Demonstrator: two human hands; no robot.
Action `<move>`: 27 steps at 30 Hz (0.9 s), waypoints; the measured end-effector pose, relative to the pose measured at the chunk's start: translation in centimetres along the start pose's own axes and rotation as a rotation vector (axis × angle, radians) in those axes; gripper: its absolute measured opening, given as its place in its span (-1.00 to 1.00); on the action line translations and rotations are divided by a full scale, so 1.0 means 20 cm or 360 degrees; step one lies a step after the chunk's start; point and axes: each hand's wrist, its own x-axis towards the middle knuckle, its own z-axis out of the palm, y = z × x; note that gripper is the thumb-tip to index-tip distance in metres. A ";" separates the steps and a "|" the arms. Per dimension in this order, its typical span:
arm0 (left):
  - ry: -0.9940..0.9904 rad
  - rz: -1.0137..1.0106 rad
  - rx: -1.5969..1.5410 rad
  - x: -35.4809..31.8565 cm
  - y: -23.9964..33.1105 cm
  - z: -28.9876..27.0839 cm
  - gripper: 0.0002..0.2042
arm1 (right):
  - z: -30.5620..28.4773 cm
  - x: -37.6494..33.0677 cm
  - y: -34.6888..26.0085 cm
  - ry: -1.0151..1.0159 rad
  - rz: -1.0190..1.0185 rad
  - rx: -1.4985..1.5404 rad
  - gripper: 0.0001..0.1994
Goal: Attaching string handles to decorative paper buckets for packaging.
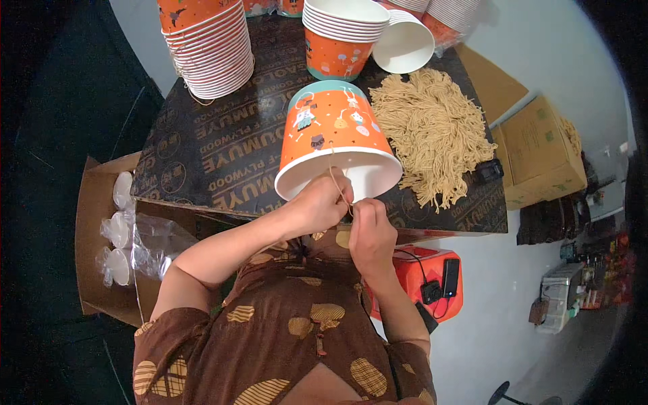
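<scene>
An orange paper bucket (337, 125) with a teal base band and white rim lies on its side near the table's front edge, its mouth toward me. A thin tan cord (333, 162) runs out through its wall near the rim and down to my hands. At the bucket's mouth, my left hand (327, 202) is closed, fingertips pinching the cord. My right hand (372, 233) is closed just beside it on the lower stretch of the same cord. The fingertips of both hands nearly meet, and the cord's end is hidden among them.
A heap of tan cords (432, 131) lies to the right on the dark plywood table (236, 158). Stacked buckets (209, 57) stand at the far left, another stack (341, 40) at the back middle. Cardboard boxes (540, 152) flank the table. A red stool (398, 280) holds electronic devices.
</scene>
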 end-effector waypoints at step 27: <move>0.0162 0.0079 -0.0004 -0.02 -0.03 0.03 -0.94 | 0.03 0.03 0.02 0.0090 0.0048 -0.0014 -0.85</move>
